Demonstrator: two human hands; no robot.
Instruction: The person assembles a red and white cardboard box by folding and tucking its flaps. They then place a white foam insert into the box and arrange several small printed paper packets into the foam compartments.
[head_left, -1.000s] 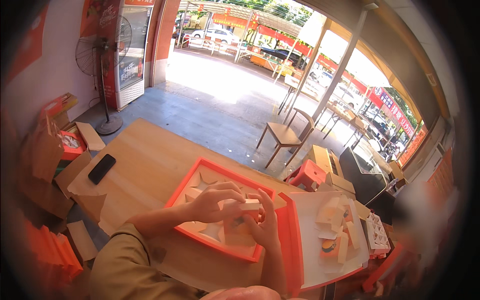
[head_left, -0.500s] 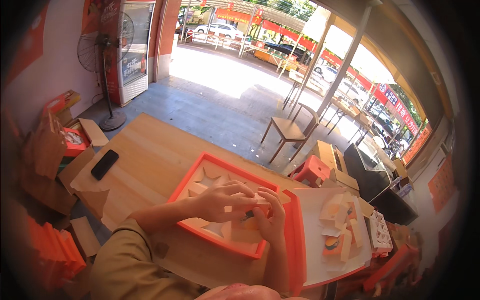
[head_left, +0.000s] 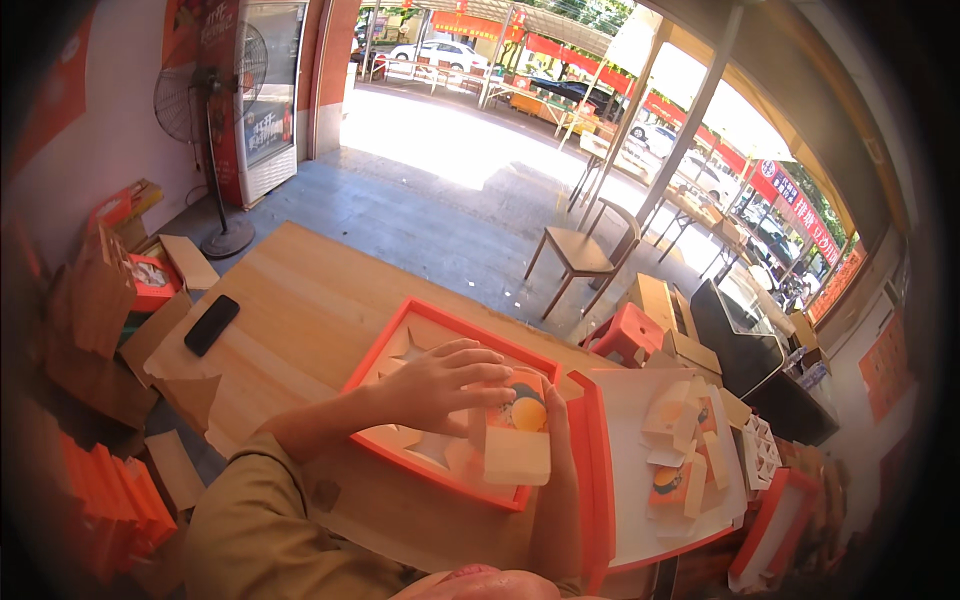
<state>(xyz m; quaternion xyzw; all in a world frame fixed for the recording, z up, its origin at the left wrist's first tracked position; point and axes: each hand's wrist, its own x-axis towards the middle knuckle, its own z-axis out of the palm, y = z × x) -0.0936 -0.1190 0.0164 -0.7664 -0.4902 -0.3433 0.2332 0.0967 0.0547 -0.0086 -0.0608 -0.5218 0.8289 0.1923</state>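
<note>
A small orange-and-cream paper box [head_left: 518, 415] with a yellow circle printed on it is in my right hand [head_left: 561, 425], its pale end flap hanging toward me. My right fingers are closed along its right side and partly hidden. My left hand [head_left: 435, 388] lies at the box's left side, fingers stretched and apart, the tips touching its edge. Beneath both hands is a red-rimmed gift box [head_left: 372, 360] with a pale insert with star-shaped cut-outs. To its right rests a red lid with a white inside [head_left: 625, 515], holding several small paper boxes [head_left: 680, 482].
A black phone [head_left: 211, 325] lies on the wooden table [head_left: 290, 280]. Open cartons [head_left: 185, 265] and red boxes [head_left: 110, 500] stand at the left. Beyond the table are a chair [head_left: 580, 252], a red stool [head_left: 626, 338] and a standing fan [head_left: 208, 90].
The small box has turned upright and opened out, so its printed face and end flap now show. My left hand has drawn slightly left, its fingers straighter; my right hand has shifted to the box's side.
</note>
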